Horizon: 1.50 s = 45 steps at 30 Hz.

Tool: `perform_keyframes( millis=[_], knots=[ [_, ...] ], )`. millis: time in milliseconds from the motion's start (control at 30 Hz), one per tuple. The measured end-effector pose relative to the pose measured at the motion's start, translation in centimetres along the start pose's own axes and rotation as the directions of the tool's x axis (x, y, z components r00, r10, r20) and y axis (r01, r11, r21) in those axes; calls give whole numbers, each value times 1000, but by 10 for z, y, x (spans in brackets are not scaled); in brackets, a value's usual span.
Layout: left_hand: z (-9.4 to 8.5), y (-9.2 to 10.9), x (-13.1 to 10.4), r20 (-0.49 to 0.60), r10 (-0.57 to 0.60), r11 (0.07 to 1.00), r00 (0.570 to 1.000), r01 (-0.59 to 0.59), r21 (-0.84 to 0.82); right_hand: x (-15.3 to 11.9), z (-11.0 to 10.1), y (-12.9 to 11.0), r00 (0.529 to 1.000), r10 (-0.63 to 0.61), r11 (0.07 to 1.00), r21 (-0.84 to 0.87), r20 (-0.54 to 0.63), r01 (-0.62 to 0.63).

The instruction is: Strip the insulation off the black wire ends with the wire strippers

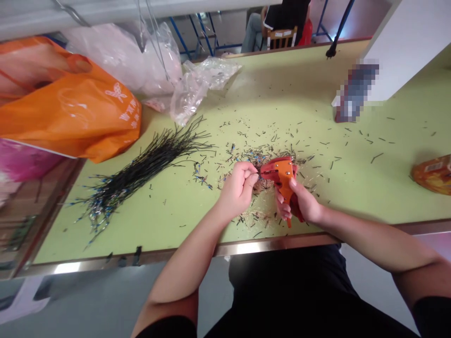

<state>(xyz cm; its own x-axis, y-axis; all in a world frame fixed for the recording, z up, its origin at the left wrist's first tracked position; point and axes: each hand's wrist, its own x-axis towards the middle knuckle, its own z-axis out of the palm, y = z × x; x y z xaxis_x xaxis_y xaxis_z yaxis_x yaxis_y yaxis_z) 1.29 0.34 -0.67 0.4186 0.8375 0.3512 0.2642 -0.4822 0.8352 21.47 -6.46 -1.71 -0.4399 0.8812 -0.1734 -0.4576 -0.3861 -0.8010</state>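
Green table (pixel 369 192) used as work surface. Black wire bundle (pixel 144 164) laid at nine o'clock from the orange wire stripper (pixel 284 174), whose handle is gripped by the right hand (pixel 306 202). Left hand (pixel 238 188) pinched together at the tool's nine o'clock nose, seemingly on a thin wire (pixel 258 172), barely visible. Cut scraps (pixel 255 156) strewn around. Step, judged: wire end presented for stripping. Wire to be held straight, handle squeezed.
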Motion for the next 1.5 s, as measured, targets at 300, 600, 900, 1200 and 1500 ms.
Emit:
perform_keyframes(
  millis=[300, 600, 900, 1200, 1500],
  knots=[
    [-11, -4, 17, -311, 54, 914, 949, -172, -366, -6, -22, -57, 833, -402, 892, 45, -379, 451],
    [1, 9, 4, -171, 58, 997, 984, -50, 51, -2, -8, -22, 959, -282, 956, -98, -39, 278],
    [10, 27, 1, -55, 407, 843, 912, -351, 408, 4, -10, 1, 970, -242, 961, -132, 11, 241],
    [10, 24, 2, -47, 466, 833, 884, -420, 361, 5, -13, 7, 968, -251, 960, -135, -21, 246],
    [11, 22, -1, -18, 440, 854, 898, -412, 317, 7, -15, 7, 957, -230, 967, -152, -176, 204]
  ],
)
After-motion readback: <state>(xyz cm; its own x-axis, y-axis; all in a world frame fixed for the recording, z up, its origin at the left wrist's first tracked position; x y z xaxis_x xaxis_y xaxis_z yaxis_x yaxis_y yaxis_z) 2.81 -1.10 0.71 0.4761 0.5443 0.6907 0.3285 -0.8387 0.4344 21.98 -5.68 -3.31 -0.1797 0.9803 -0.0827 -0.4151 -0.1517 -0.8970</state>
